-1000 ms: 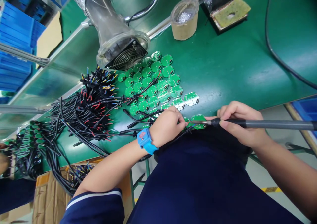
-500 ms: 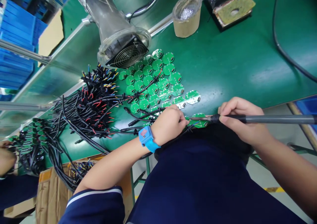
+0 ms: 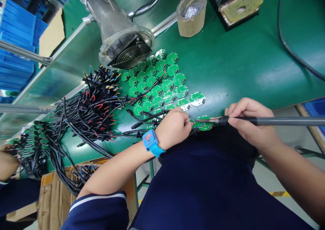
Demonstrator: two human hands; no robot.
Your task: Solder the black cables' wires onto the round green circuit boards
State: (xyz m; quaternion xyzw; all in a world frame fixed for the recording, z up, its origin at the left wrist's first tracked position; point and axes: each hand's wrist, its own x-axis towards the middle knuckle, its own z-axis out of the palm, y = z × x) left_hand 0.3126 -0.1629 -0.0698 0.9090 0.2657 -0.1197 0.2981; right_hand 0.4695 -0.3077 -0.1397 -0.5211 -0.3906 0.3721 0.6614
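Observation:
My right hand point(image 3: 251, 123) is closed around a soldering iron point(image 3: 284, 121), held almost level with its handle running off to the right. Its metal tip rests over a round green circuit board point(image 3: 205, 125) at the table's front edge. Just left of that board, my left hand point(image 3: 175, 126) is closed in a pinch on a thin wire of a black cable; the fingertips partly hide it. A blue wire end shows on the board near the tip. Beyond my hands, several more round boards point(image 3: 167, 85) lie in rows, a few black cables across them.
A large bundle of black cables point(image 3: 83, 118) with coloured wire ends lies to the left. Above the boards hangs a fume extractor fan point(image 3: 132, 54). Farther back stand a round tub point(image 3: 191, 16) and a sponge holder point(image 3: 240, 8). Another person's hand point(image 3: 8, 162) is at far left.
The soldering iron and my right hand have shifted slightly right, the tip drawing back a little across the board. My left hand stays almost where it was.

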